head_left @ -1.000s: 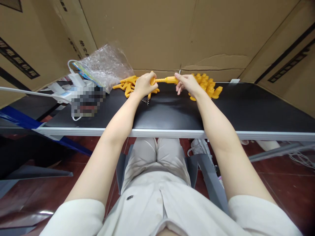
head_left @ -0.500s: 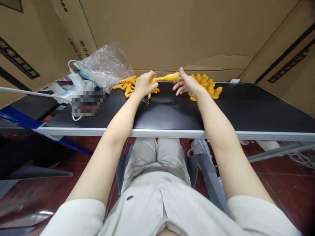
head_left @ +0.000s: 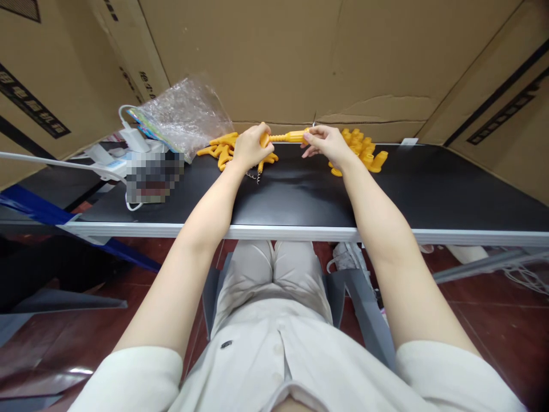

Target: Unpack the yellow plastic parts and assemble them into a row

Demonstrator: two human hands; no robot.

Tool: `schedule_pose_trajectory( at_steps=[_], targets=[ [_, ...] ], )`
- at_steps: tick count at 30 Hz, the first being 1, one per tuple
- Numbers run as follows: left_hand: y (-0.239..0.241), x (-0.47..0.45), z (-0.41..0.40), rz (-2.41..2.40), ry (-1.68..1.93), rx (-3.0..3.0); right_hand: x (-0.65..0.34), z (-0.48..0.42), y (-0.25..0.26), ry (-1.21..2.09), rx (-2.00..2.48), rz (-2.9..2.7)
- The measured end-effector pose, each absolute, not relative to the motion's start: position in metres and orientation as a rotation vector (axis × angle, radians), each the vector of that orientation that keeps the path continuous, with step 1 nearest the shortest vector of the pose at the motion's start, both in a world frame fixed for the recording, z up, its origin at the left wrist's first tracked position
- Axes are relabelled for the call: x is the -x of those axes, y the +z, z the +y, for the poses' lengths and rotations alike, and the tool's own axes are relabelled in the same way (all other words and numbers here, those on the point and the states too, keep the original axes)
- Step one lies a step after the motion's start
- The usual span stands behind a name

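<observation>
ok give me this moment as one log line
left hand: grips yellow part | right hand: pinches its wide end | below: black table | beside hands: left pile, right pile

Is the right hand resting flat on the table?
No, the right hand grips one end of the yellow tool, which the left hand holds at the other end, above the table.

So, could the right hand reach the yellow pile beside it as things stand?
Probably yes: the pile lies just past the right hand, nothing between, though its fingers pinch the yellow part.
</observation>
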State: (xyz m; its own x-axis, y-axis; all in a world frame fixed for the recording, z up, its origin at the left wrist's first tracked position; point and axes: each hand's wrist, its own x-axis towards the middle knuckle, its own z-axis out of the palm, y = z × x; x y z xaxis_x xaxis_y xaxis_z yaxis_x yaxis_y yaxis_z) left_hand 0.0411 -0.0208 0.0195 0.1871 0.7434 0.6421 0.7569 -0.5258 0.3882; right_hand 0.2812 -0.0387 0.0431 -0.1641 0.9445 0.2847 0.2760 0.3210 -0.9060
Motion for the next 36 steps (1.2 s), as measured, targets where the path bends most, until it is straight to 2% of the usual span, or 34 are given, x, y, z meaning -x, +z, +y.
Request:
schedule_pose_trajectory(
  at_steps=[13,24,36],
  targets=[
    [0.018,-0.042,-0.022,-1.480,-1.264,2.424,-0.280,-0.038,0.043,0.834,1.174,-1.685],
    [0.020,-0.043,-0.023,-1.487,-1.281,2.428,-0.282,-0.027,0.037,0.916,1.198,-1.654],
    [0.016,-0.041,-0.020,-1.449,-1.291,2.454,-0.276,-0.032,0.033,0.597,1.065,-1.830]
  ],
)
